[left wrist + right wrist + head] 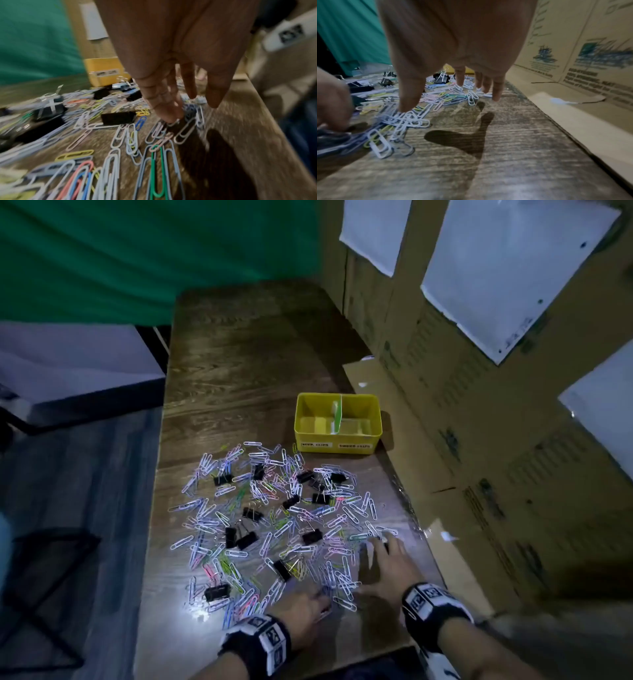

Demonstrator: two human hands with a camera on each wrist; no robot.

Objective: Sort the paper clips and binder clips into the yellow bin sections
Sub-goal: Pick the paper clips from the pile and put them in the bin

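Observation:
Many coloured paper clips (pixel 219 518) and several black binder clips (pixel 312 536) lie scattered on the wooden table (pixel 239 371). Behind them stands the yellow bin (pixel 337 444), with a divider and two labelled sections that look empty. My left hand (pixel 322 606) is at the pile's near edge, and in the left wrist view its fingertips (pixel 171 117) touch paper clips (pixel 185 132) near a binder clip (pixel 118 119). My right hand (pixel 380 553) is spread at the pile's right edge. Its fingers (pixel 496 93) and thumb reach down to paper clips (pixel 471 97), holding nothing.
Cardboard boxes (pixel 479 440) with white sheets taped on wall in the right side, and a cardboard flap (pixel 428 474) lies along the table's right edge. A green cloth (pixel 137 251) hangs behind. A black stool frame (pixel 51 577) stands on the floor to the left.

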